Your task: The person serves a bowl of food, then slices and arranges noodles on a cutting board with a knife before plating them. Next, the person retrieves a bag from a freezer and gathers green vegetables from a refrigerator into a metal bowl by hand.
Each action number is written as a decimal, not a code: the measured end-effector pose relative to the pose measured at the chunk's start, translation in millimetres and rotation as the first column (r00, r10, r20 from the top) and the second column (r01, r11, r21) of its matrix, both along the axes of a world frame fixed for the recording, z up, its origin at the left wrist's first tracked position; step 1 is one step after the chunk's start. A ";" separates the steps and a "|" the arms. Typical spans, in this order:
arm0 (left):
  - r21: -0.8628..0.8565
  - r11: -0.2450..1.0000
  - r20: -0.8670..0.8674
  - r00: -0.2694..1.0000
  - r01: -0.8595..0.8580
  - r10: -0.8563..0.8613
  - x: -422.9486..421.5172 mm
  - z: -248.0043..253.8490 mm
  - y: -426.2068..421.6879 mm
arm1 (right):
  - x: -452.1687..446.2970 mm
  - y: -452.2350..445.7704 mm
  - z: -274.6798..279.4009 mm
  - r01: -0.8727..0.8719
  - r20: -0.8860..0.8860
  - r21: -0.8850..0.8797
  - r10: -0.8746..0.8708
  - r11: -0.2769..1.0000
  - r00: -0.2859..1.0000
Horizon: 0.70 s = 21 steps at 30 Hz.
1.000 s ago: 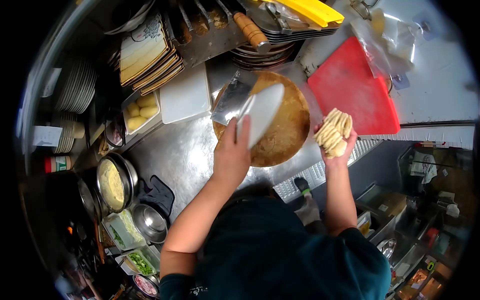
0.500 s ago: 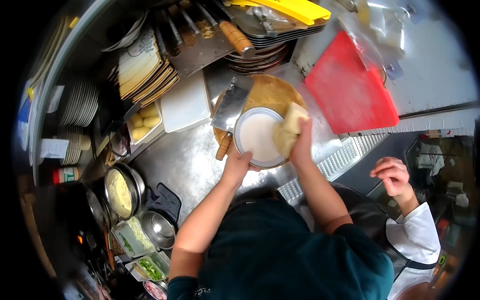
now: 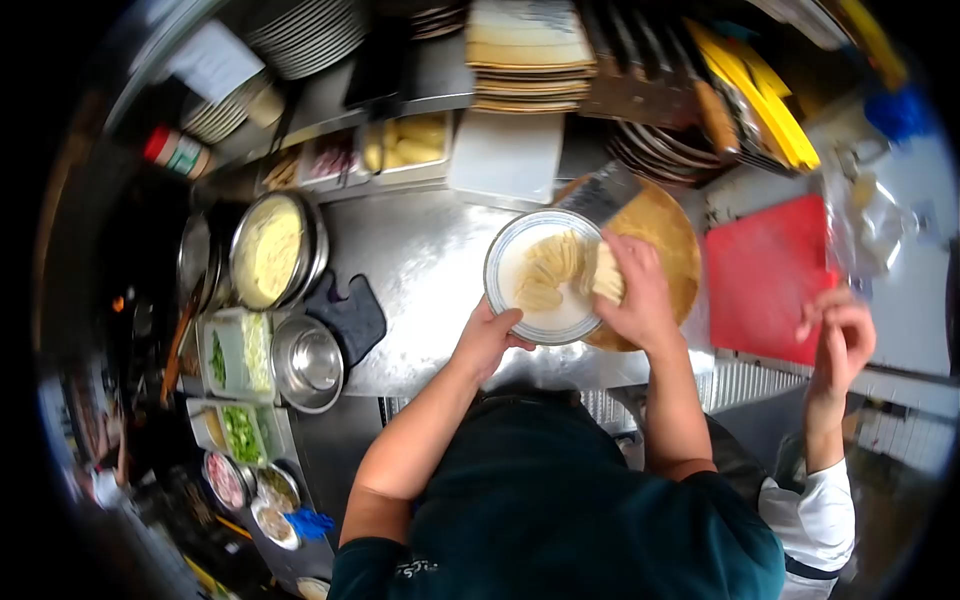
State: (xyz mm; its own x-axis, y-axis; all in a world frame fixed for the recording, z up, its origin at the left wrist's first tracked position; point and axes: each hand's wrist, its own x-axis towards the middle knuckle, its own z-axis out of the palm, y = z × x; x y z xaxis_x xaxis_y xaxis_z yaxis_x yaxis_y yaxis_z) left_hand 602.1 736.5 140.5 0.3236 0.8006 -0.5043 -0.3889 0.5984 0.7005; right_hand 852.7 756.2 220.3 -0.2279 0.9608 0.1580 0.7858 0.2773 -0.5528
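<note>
My left hand [image 3: 490, 338] grips the near left rim of a white bowl [image 3: 562, 322] with a blue-lined rim, holding it above the steel counter. Pale yellow slices [image 3: 545, 275] lie fanned out inside the bowl. At the bowl's right edge, my right hand [image 3: 643, 292] is closed around a bunch of similar pale slices [image 3: 606, 275]; their exact kind is unclear. Behind the bowl, a cleaver [image 3: 605, 193] rests on a round wooden chopping board [image 3: 668, 225], partly hidden by the bowl and my right hand.
A red cutting board [image 3: 762, 275] is at the right, beside a co-worker's hand [image 3: 840, 335]. A metal bowl [image 3: 308, 362], a dark cloth [image 3: 350, 318] and containers of chopped greens [image 3: 240, 432] stand left. Stacked square plates [image 3: 530, 60] and a white lid [image 3: 507, 155] are at the back.
Some slices have gone from my right hand into the bowl, where none showed before. The view has turned, and the co-worker's hand now appears close to the red board.
</note>
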 end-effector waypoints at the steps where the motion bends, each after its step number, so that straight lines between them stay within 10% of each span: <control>1: 0.012 1.000 0.014 1.000 -0.022 0.022 -11.7 1.0 -6.1 | -12.7 0.6 -3.0 -0.068 0.070 0.008 0.067 0.998 0.995; 7: 0.018 0.960 0.051 0.959 -0.279 0.278 -97.5 -10.7 -64.1 | -132.4 -11.2 -2.6 -0.354 0.210 -0.036 0.354 0.934 0.911; 21: -0.014 0.577 -0.129 0.574 -0.816 0.809 -393.4 20.4 -253.6 | -376.7 -61.7 -19.2 -0.679 -0.158 0.005 0.671 0.735 0.725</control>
